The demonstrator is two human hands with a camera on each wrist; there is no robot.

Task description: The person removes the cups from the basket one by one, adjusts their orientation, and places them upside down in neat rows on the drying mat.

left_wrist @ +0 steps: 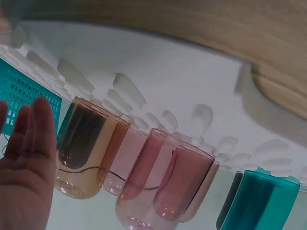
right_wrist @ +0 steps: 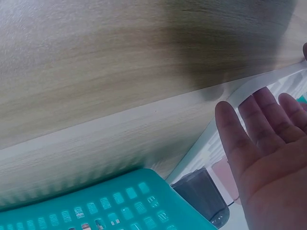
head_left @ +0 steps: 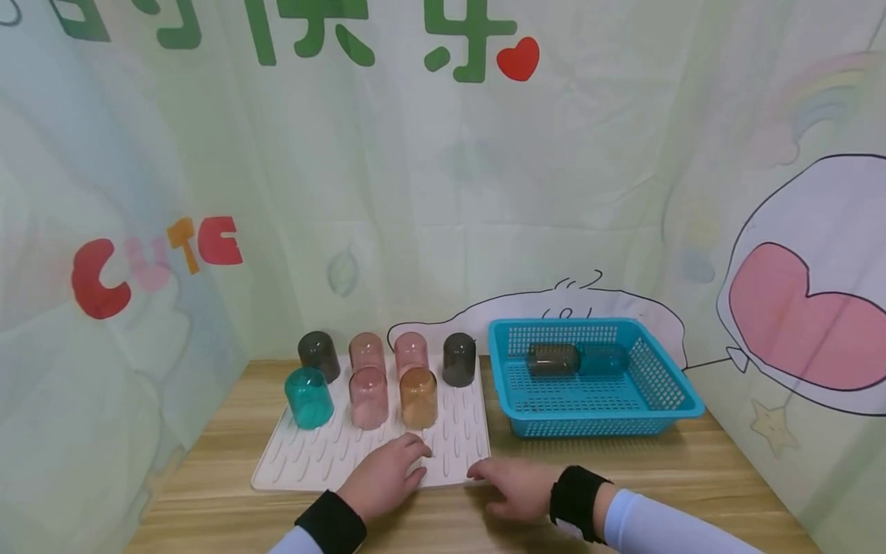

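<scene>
Upside-down translucent cups stand in two rows on a white ridged drying mat [head_left: 304,469]. In front are a teal cup [head_left: 309,398], a pink cup [head_left: 368,397] and an amber cup [head_left: 418,397]. Behind them stand a dark cup [head_left: 318,355], two pink cups [head_left: 411,352] and a dark grey cup [head_left: 459,359]. My left hand [head_left: 388,475], holding nothing, is over the mat's front edge, nearest the amber cup. My right hand [head_left: 515,486] has its fingertips at the mat's front right corner; whether they press it I cannot tell. Its fingers [right_wrist: 235,129] look extended in the right wrist view.
A blue perforated basket [head_left: 588,427] stands right of the mat. Inside lie a brownish-grey cup [head_left: 554,359] and a blue cup [head_left: 602,359] on their sides, end to end. The wooden table [head_left: 208,462] meets a printed cloth backdrop [head_left: 554,192] behind and at the sides.
</scene>
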